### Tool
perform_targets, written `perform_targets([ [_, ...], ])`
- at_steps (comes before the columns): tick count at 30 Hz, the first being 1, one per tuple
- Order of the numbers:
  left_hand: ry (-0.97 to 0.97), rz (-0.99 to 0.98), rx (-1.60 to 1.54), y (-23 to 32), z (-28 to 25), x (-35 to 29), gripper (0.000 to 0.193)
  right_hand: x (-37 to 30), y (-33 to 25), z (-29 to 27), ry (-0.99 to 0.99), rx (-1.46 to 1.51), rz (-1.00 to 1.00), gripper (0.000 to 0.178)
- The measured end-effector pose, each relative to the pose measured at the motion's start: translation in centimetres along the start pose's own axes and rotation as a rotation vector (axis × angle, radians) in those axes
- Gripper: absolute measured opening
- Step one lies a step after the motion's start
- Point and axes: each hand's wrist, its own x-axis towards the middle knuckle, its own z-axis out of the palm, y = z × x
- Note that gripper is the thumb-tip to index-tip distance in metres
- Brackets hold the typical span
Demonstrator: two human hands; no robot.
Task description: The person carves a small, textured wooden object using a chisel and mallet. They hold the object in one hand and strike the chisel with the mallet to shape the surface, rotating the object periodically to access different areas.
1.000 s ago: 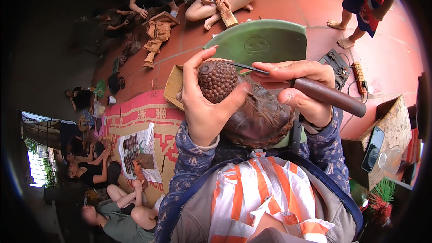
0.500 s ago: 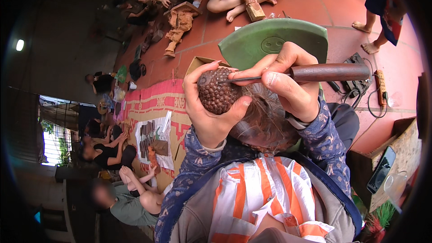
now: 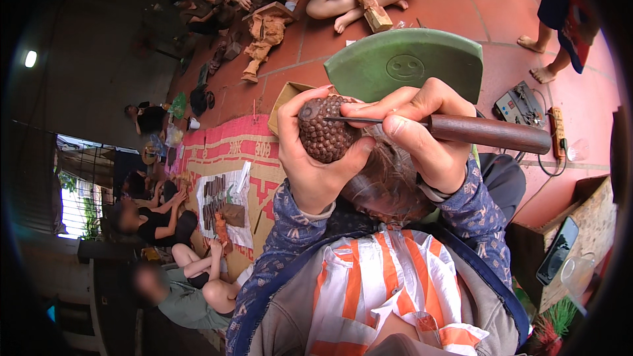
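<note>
Much of the carving is hidden: the right hand covers part of its glossy brown mass, and its lower end is lost between the sleeves. Its studded dome, below the left fingertips, is gripped in the left hand, thumb and fingers curled around its sides; the underside is out of view. The dome is rounded, dark brown and densely set with small knobs. The right hand grips a hand tool; its thin blade crosses the knobs, tip contact not verifiable. The smooth, cylindrical reddish-brown handle projects to the right of that hand. Beyond the hands stands a green chair back; a cardboard box behind the left hand is mostly obscured.
</note>
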Motion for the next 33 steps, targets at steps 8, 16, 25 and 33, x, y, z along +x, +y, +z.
perform_targets([
  [8, 0.046, -0.008, 0.134, -0.3, -0.5, -0.3, 0.066, 1.0, 0.5, -0.4, -0.032, 0.199, 0.098, 0.015],
  [16, 0.033, 0.003, 0.125, -0.1, -0.3, -0.2, 0.064, 2.1, 1.5, -1.9, -0.174, 0.165, 0.144, 0.016],
  [25, 0.044, -0.007, 0.135, -0.8, -0.6, -0.4, 0.065, 2.0, 0.6, -1.4, -0.166, 0.237, 0.076, 0.019],
  [33, 0.045, 0.021, 0.103, -1.2, -0.6, -0.4, 0.066, 1.7, 0.1, -1.0, -0.164, 0.118, 0.057, 0.018],
])
